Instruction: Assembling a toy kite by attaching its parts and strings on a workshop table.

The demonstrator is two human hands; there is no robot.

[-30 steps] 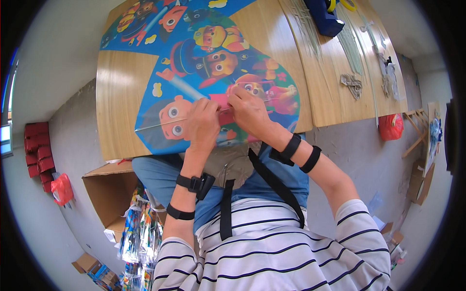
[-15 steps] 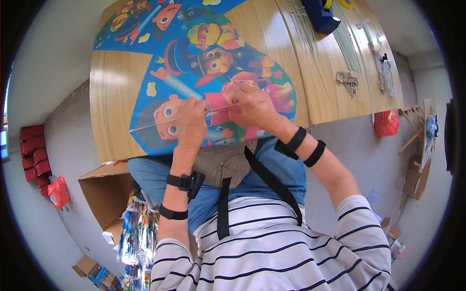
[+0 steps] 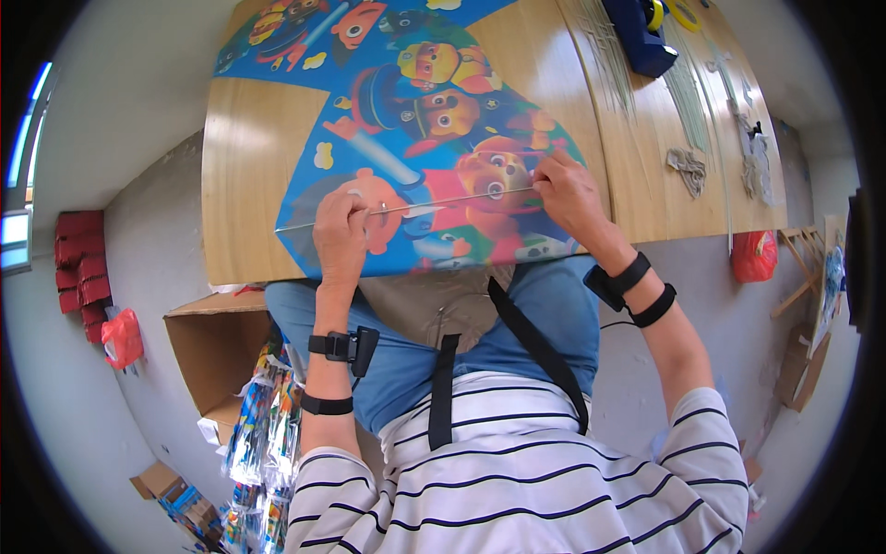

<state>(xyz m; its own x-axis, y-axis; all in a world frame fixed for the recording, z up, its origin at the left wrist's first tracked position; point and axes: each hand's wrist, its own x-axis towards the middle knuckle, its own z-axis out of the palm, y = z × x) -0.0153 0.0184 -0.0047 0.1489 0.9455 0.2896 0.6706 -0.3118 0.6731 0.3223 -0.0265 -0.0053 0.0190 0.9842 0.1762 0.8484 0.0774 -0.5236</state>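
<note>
A glossy blue sheet point(image 3: 383, 162) printed with cartoon characters lies spread over the near part of the wooden table, its front edge above my lap. Across it runs a thin, pale rod point(image 3: 461, 198), slightly slanted and higher at the right. My right hand point(image 3: 574, 198) pinches the rod's right end between thumb and fingers, near the sheet's right side. Over the sheet's left part, my left hand point(image 3: 341, 231) has its fingertips closed at the rod, which sticks out past the hand to the sheet's left corner. Whether the rod is fastened to the sheet I cannot tell.
Bundles of thin rods point(image 3: 685, 102) lie on the right of the table point(image 3: 637, 175), beside a blue tape dispenser point(image 3: 641, 42) and a crumpled grey cloth point(image 3: 688, 173). Left of my legs stands an open cardboard box point(image 3: 208, 355) near packed foil-like bundles point(image 3: 254, 425). A red bag point(image 3: 755, 257) is at right.
My hands have moved apart: the right one slid rightward along the rod from mid-sheet, the left one stays on the left part. The whole view has shifted slightly.
</note>
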